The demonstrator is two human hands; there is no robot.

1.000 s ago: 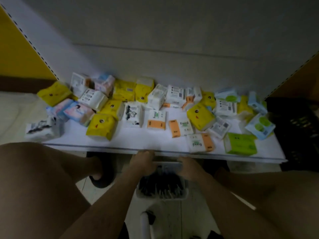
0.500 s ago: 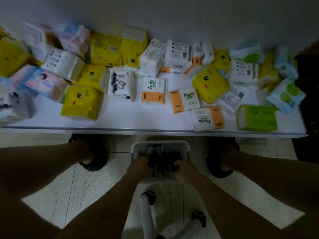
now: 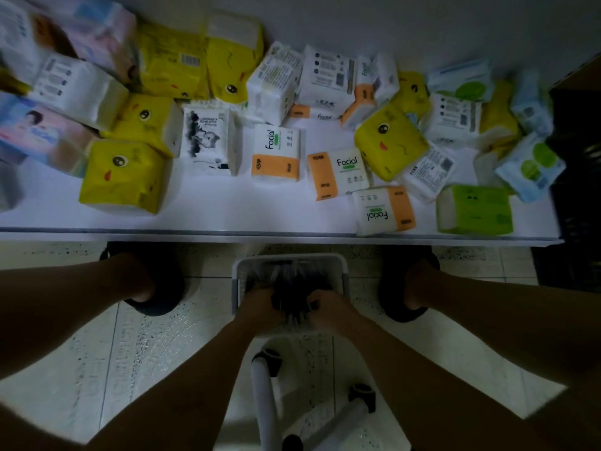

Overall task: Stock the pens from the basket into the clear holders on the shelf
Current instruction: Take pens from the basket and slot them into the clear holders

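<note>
A white plastic basket (image 3: 343, 271) stands on the floor just in front of the shelf edge, between my feet. Inside it lies a dark bundle of pens (image 3: 292, 289). My left hand (image 3: 260, 309) and my right hand (image 3: 328, 312) both reach into the basket, their fingers curled around the dark bundle from its left and right sides. The fingertips are lost in shadow among the pens. No clear holders appear in this view.
The white shelf (image 3: 227, 219) above the basket carries several tissue packs, yellow (image 3: 123, 175), orange-and-white (image 3: 276, 156) and green (image 3: 474, 214). A dark crate (image 3: 579, 177) stands at the right. White stool legs (image 3: 265, 395) lie on the tiled floor below my arms.
The view has dropped from the shelf toward the floor. My hands went from the basket's rim down into it and closed around the pen bundle.
</note>
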